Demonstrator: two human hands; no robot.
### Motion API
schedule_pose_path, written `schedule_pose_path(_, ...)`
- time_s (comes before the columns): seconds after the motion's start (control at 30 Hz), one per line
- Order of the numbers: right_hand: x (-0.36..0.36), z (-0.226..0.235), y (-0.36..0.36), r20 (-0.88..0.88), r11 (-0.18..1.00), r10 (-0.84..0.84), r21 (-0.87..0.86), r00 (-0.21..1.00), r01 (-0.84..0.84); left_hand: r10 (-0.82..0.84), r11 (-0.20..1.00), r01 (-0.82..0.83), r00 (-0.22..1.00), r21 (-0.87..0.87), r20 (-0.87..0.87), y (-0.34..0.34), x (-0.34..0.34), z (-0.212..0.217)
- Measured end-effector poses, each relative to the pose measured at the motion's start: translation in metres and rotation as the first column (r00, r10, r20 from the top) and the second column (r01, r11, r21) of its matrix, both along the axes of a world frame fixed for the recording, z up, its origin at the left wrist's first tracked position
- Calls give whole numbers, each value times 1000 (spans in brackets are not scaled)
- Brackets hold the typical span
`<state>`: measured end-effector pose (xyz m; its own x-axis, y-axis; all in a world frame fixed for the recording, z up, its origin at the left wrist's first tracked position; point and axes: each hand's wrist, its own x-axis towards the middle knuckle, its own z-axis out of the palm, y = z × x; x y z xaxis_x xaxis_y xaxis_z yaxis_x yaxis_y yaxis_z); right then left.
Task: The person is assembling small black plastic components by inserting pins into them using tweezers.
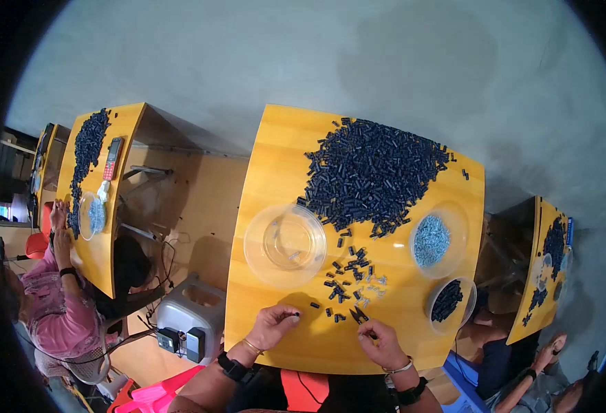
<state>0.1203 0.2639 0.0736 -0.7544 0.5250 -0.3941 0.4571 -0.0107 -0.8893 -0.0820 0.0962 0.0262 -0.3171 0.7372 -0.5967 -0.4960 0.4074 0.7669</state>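
Left hand pinches one small black part, right hand pinches another; clear bowl nearly empty, huge black pile untouched, so looks barely started.

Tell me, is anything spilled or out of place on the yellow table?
Nothing looks truly wrong. The black parts lie in a loose heap on the yellow table, with stray pieces beside it. The bowls stand upright, unspilled.

Yellow table: black parts heap, three bowls.
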Motion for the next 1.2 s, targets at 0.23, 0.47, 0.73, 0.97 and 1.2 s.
schedule_pose_path(0.23, -5, -2, -1, -75, 999, 47, 15, 996, -46, -91, 996, 91, 995, 10, -32, -3, -6, -4)
schedule_pose_path(0.47, -13, -28, -11, -245, 986, 157, -8, 957, -164, -119, 989, 124, 991, 86, -61, 5, -18, -5)
schedule_pose_path(0.73, -10, -51, -12, -327, 954, 283, 3, 902, -299, -393, 882, 423, 903, 209, -172, 9, -38, -2)
schedule_pose_path(0.97, -3, -52, -9, -407, 928, 366, 90, 837, -362, -507, 774, 579, 809, 257, -296, 10, -46, -4)
schedule_pose_path(1.2, 0, -68, -21, -652, 947, 317, 249, 689, -200, -648, 618, 721, 693, 313, -315, 22, -63, -8)
